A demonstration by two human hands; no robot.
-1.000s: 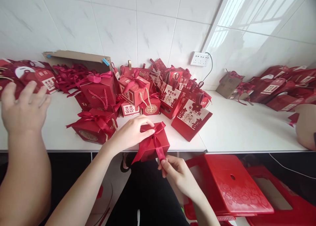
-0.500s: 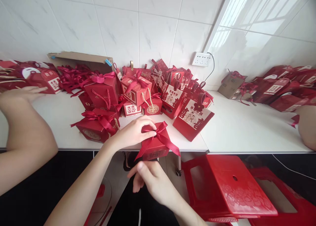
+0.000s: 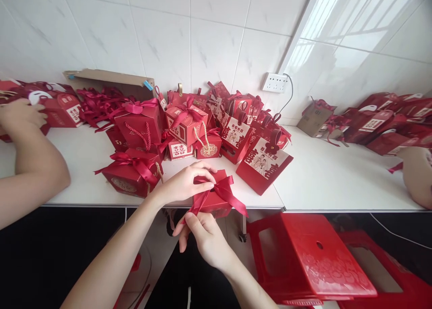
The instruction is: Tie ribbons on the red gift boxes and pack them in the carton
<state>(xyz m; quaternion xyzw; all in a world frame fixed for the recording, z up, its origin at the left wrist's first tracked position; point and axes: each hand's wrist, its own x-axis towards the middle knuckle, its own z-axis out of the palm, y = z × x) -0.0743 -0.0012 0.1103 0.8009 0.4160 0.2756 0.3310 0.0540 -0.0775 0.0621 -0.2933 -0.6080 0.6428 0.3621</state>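
A small red gift box (image 3: 221,208) sits at the table's front edge in the head view, topped by a dark red ribbon bow (image 3: 224,192). My left hand (image 3: 187,184) reaches over its left side, thumb and fingers closed on the bow near its knot. Lower down, my right hand (image 3: 205,239) pinches the ribbon's left tail between thumb and finger. Left of my hands stands another red box (image 3: 130,176) with a bow and a gold cord handle. A red bag with a printed couple (image 3: 263,165) leans to the right.
Piled red boxes (image 3: 187,120) fill the table's back middle, beside a cardboard box (image 3: 111,77) and loose ribbons (image 3: 101,106). Co-workers' arms show at left (image 3: 37,160) and right (image 3: 416,174). A red plastic stool (image 3: 330,255) stands below the table (image 3: 324,178) edge.
My right hand has moved up slightly and taken hold of the ribbon's left tail. My left hand stays on the bow. The co-worker's left-side hand has moved back toward the red boxes.
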